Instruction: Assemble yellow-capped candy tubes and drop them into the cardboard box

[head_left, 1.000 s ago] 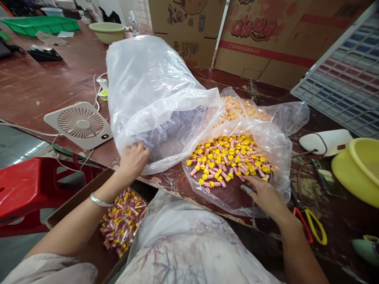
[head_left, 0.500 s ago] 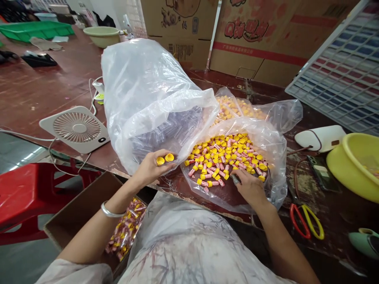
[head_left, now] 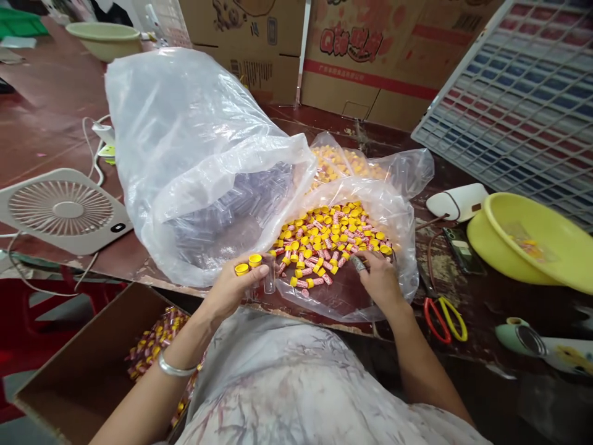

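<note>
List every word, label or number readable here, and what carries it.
"Q弹": logo on the right-hand cardboard box; its remaining characters are unclear.
"广东…食品有限公司": red stripe, same box; middle blurred.
Left-hand cardboard box: fine print too small to read.

Between the left fingers (head_left: 262, 271), a clear cylindrical plastic tube (head_left: 269, 281) looks smooth and glossy, and the round yellow plastic caps (head_left: 248, 264) have a soft sheen. Beyond them, the large milky-white plastic bag (head_left: 176, 117) is creased and shiny. At the right fingers (head_left: 376, 261), transparent plastic film (head_left: 407, 259) is crinkled and glossy. Around the fingers, the dark red tabletop (head_left: 46, 139) shows worn gloss and a rough, chipped front edge. Right of the right fingers, the rounded yellow basin (head_left: 498, 238) is smooth plastic. Farthest beyond, the printed brown carton (head_left: 340, 94) is matt cardboard. Behind the left fingers, the silver-coloured bangle (head_left: 176, 368) is polished metal.
</note>
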### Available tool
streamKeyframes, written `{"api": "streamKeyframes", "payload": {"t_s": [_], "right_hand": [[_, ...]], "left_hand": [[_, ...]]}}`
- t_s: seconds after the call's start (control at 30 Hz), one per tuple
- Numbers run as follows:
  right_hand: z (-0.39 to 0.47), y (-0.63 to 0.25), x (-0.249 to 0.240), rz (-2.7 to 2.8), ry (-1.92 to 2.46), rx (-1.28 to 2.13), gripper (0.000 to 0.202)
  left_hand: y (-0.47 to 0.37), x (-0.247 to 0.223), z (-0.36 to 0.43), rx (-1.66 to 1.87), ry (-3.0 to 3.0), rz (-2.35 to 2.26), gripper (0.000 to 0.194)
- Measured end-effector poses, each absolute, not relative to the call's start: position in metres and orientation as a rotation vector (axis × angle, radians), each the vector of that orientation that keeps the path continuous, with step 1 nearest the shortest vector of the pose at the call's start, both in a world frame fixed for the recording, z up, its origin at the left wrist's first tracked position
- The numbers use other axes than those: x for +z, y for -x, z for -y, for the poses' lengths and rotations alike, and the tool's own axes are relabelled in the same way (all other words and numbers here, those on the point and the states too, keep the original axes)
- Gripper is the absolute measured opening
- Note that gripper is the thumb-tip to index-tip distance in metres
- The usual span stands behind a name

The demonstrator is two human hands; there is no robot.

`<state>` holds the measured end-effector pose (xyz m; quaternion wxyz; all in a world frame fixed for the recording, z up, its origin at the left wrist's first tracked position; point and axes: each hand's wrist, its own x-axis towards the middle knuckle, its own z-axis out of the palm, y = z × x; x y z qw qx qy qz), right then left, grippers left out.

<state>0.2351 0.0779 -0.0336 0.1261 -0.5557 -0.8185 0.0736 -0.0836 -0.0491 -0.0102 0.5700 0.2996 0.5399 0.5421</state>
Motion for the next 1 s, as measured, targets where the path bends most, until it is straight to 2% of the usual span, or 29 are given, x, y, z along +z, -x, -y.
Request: {"api": "streamKeyframes", "payload": {"t_s": [0.1, 0.23, 0.37, 0.47, 0.57, 0.7, 0.77, 0.9, 1.0], "right_hand": [[-0.078, -0.218, -0.036, 2.413, 1.688, 0.198, 0.036], [-0.081, -0.207, -0.039, 2.451, 1.584, 0.276, 0.023], [-0.07, -0.197, -0.022, 2.066, 1.311, 0.65, 0.004], [-0.05, -0.175, 0.001, 1.795, 0.988, 0.994, 0.019], [-0.031, -0.148, 0.014, 1.833, 0.775, 1.124, 0.022], [-0.022, -0.129, 0.014, 2.038, 0.612, 0.989, 0.021], [-0.021, -0.127, 0.012, 2.192, 0.495, 0.887, 0.032], [-0.015, -0.122, 0.003, 2.375, 0.429, 0.606, 0.066], [-0.005, -0.114, -0.007, 2.339, 0.481, 0.482, 0.068]], "left_hand": [[0.078, -0.011, 0.049, 1.229, -0.759, -1.353, 0.048], [0.07, -0.01, 0.049, 1.196, -0.825, -1.396, 0.039], [0.062, -0.006, 0.05, 1.165, -0.859, -1.318, 0.036], [0.054, -0.002, 0.048, 1.117, -0.847, -1.224, 0.037], [0.046, 0.002, 0.046, 1.15, -0.81, -1.146, 0.037], [0.042, 0.0, 0.048, 1.297, -0.68, -1.088, 0.037], [0.041, -0.004, 0.05, 1.386, -0.582, -1.087, 0.04], [0.038, -0.011, 0.053, 1.47, -0.447, -1.073, 0.041], [0.035, -0.012, 0.057, 1.441, -0.475, -1.03, 0.039]]}}
